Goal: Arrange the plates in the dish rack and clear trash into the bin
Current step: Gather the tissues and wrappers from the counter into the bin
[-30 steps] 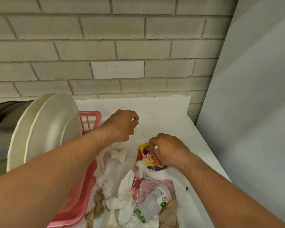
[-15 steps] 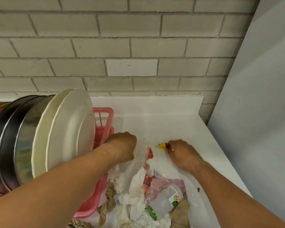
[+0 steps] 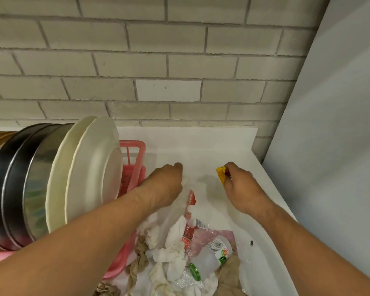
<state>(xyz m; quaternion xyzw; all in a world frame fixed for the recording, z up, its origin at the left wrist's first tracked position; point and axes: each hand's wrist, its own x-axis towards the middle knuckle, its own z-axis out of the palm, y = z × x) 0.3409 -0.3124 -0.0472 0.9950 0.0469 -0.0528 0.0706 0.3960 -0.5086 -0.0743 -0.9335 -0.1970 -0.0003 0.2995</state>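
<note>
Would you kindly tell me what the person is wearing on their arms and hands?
Nothing that shows: the left hand and right hand are ungloved, with no watch or bracelet at either wrist, and both forearms are uncovered, with no sleeve in view.

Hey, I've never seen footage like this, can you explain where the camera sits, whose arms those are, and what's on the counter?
There is no machine here: these are a person's two bare arms, filmed by a wide-angle camera worn on the head, looking down. The right hand pinches a yellow wrapper. The left hand curls into the top of a trash pile on the white counter; what it grips is hidden. The pile holds crumpled tissues and a plastic bottle. At the left, a pink dish rack holds white plates and metal plates standing on edge.
</note>
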